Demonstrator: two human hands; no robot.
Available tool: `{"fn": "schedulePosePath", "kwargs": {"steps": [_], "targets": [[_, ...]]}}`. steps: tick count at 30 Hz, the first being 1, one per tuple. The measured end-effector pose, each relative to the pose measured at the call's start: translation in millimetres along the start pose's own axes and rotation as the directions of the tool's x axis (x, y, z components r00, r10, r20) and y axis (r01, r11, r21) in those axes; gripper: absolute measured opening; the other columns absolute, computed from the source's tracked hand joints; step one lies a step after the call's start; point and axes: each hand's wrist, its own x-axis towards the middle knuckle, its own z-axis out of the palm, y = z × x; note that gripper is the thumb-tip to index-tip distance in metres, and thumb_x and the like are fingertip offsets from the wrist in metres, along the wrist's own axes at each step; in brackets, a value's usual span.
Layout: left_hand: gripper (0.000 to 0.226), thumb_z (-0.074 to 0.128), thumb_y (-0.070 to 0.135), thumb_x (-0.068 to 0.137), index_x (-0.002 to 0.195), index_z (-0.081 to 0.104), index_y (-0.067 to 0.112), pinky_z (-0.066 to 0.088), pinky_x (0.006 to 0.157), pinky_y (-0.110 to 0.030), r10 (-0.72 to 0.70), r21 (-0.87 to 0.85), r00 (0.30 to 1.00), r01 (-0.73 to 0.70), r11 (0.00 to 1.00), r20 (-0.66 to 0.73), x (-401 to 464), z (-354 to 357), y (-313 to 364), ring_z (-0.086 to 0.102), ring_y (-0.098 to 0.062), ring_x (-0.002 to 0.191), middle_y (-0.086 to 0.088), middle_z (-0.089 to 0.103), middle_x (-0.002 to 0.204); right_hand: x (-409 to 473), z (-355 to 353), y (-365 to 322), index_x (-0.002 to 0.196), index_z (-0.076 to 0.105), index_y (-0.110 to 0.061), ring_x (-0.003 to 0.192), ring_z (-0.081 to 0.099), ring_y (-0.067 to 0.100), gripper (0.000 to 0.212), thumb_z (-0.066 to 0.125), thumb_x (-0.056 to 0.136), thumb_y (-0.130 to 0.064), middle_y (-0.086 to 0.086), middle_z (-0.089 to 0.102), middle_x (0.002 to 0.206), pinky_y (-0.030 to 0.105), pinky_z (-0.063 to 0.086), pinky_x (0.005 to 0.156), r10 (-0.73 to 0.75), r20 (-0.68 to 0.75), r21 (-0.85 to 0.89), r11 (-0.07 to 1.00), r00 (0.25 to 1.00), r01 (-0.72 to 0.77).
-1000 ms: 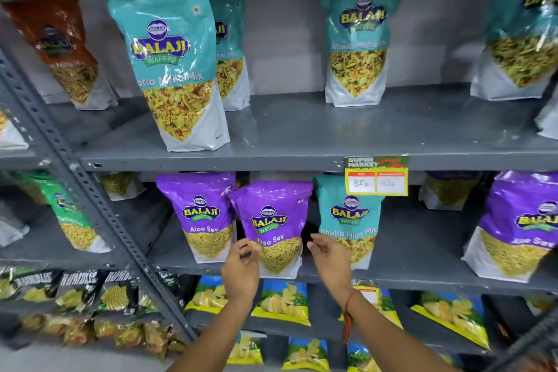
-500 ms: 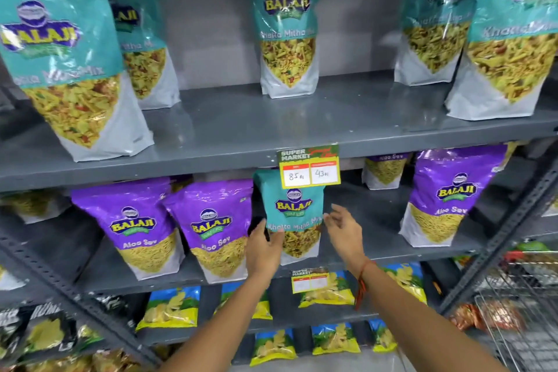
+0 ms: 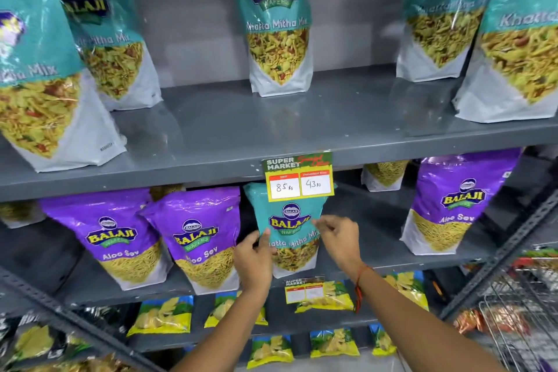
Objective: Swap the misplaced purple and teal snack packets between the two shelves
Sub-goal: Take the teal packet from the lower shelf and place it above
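Note:
A teal Khatta Mitha Mix packet (image 3: 290, 222) stands on the middle shelf (image 3: 374, 254) among purple Aloo Sev packets (image 3: 197, 238), (image 3: 113, 240), (image 3: 457, 205). My left hand (image 3: 253, 261) grips its left edge, thumb on the front. My right hand (image 3: 338, 239) pinches its right edge. The packet's base rests on the shelf. On the upper shelf (image 3: 241, 124) stand several teal packets, such as the middle one (image 3: 278, 24). No purple packet shows on the upper shelf.
A yellow price tag (image 3: 299, 178) hangs from the upper shelf's front edge, over the teal packet's top. Yellow-blue chip packets (image 3: 164, 314) fill the bottom shelves. A wire shopping cart (image 3: 519, 326) stands at the lower right. Slotted shelf uprights (image 3: 498, 254) run diagonally on both sides.
My hands left the purple packet and moved right to the teal packet, closing on its two edges. The view shifted right and closer to the shelves.

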Motion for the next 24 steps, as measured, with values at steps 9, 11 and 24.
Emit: {"fn": "schedulePosePath", "kwargs": {"steps": [9, 11, 24], "targets": [[0.018, 0.066, 0.026, 0.088, 0.071, 0.07, 0.03, 0.054, 0.053, -0.037, 0.098, -0.02, 0.99, -0.096, 0.995, 0.099, -70.6, -37.2, 0.4, 0.068, -0.01, 0.05, 0.006, 0.066, 0.047, -84.2, -40.1, -7.9, 0.058, 0.039, -0.01, 0.043, 0.037, 0.008, 0.047, 0.064, 0.091, -0.031, 0.008, 0.036, 0.048, 0.035, 0.033, 0.047, -0.11, -0.075, -0.068, 0.992, 0.991, 0.105], [0.023, 0.067, 0.025, 0.087, 0.064, 0.068, 0.025, 0.053, 0.051, -0.038, 0.142, -0.045, 0.983, -0.138, 0.989, 0.112, -85.1, -48.9, 1.8, 0.067, -0.017, 0.051, 0.003, 0.067, 0.051, -99.1, -52.4, -17.0, 0.058, 0.04, -0.013, 0.046, 0.032, 0.008, 0.044, 0.066, 0.09, -0.029, 0.002, 0.037, 0.047, 0.031, 0.03, 0.048, -0.185, -0.101, -0.111, 0.979, 0.978, 0.173], [0.029, 0.068, 0.024, 0.086, 0.063, 0.063, 0.007, 0.038, 0.052, -0.035, 0.443, -0.431, 0.895, -0.417, 0.8, -0.044, -51.7, -115.0, 208.5, 0.04, -0.012, 0.047, 0.008, 0.045, 0.044, -60.0, -134.6, -228.6, 0.07, 0.077, -0.003, 0.059, 0.064, 0.005, 0.024, 0.07, 0.081, -0.024, 0.0, 0.073, 0.062, 0.03, 0.051, 0.058, -0.494, -0.434, 0.04, 0.825, 0.753, 0.564]]}}
